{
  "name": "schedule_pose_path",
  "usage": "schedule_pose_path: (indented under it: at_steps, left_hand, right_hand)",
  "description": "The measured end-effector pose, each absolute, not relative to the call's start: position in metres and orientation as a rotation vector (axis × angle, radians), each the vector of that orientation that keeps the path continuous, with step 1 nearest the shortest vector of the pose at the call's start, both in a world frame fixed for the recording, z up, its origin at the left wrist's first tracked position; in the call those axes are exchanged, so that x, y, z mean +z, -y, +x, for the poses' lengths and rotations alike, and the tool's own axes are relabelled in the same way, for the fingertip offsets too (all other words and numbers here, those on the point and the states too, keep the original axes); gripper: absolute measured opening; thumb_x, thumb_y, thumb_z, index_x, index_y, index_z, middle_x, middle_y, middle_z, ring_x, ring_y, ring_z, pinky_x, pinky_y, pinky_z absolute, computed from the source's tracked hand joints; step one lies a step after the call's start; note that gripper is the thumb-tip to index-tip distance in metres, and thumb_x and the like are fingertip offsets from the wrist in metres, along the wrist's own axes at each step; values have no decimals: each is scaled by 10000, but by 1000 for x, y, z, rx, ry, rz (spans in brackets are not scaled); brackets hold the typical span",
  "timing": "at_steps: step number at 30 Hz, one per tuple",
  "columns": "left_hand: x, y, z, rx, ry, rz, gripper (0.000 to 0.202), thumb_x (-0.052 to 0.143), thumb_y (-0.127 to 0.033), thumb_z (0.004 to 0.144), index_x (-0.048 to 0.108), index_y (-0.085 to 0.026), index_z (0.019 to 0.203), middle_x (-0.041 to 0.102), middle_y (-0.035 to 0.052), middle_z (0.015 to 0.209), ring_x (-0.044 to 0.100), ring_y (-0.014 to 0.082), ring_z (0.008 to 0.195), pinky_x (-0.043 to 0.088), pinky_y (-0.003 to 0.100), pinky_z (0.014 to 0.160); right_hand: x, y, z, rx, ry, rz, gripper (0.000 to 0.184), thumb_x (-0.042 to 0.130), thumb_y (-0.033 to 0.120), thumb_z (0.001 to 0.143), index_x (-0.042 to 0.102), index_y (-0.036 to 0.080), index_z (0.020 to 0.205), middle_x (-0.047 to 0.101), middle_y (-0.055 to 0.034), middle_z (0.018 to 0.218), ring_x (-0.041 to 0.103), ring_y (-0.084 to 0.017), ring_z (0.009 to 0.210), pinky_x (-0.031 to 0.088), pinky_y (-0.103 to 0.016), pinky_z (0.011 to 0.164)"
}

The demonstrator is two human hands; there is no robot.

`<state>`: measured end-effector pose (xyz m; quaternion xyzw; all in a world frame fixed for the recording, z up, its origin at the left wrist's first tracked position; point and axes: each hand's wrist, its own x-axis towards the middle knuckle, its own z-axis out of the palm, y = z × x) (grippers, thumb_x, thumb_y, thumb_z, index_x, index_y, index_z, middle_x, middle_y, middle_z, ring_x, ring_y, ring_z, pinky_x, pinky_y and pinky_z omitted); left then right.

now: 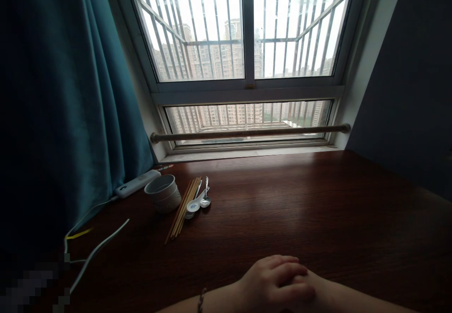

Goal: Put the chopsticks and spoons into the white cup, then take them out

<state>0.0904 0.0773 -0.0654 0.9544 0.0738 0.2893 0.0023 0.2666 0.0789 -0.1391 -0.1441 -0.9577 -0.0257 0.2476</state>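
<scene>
Left hand (273, 282) (fingers (291, 270) loosely curled, slightly parted) covers the right hand (318, 284).

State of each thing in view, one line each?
Cup: upright, contents unclear
Chopsticks: lying flat, loosely bundled
White spoon: lying, bowl up
Metal spoon: lying near the white spoon
White power strip: lying flat
Curtain: hanging, gathered in folds
Left hand: resting over right hand
Right hand: mostly covered
</scene>
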Motion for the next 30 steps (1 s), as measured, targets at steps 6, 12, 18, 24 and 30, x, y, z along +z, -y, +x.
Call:
schedule_pose_path:
  at_steps: [6, 12, 18, 24, 30]
  left_hand:
    - [-63, -76, 89, 951, -203, 2964, 293, 392, -322, 907, 466, -174, 1149, 560, 79, 1142, 498, 179, 1109, 435, 275, 942]
    - [-62, -76, 90, 928, -227, 2985, 277, 386, -311, 914, 476, -177, 1139, 561, 70, 1139, 494, 168, 1111, 429, 262, 950]
    - [-64, -76, 88, 878, -230, 3002, 291, 400, -328, 908, 469, -180, 1148, 550, 70, 1162, 484, 167, 1129, 419, 269, 966]
    - [-64, -76, 89, 917, -241, 3011, 260, 430, -305, 900, 485, -189, 1126, 571, 53, 1137, 494, 151, 1120, 424, 241, 956]
    - [-61, -76, 89, 912, -221, 3008, 268, 412, -302, 906, 479, -176, 1133, 573, 65, 1130, 495, 156, 1119, 424, 246, 958]
  right_hand:
    - [-138, -77, 270, -59, 2627, -377, 284, 428, 389, 872, 635, 197, 912, 656, -10, 815, 599, -131, 765, 493, -230, 713]
    - [-140, -79, 256, -54, 2600, -450, 274, 422, 361, 859, 650, 229, 933, 661, -4, 802, 596, -143, 776, 495, -185, 687]
    - [-138, -77, 262, -76, 2598, -423, 307, 420, 423, 841, 650, 222, 869, 661, -7, 787, 593, -153, 757, 498, -188, 686]
    - [-135, -76, 269, -102, 2599, -463, 314, 420, 445, 835, 651, 237, 801, 656, 10, 712, 591, -137, 684, 495, -167, 635]
    - [-140, -74, 254, -83, 2571, -539, 310, 415, 401, 853, 650, 222, 757, 645, 4, 671, 588, -131, 649, 497, -176, 616]
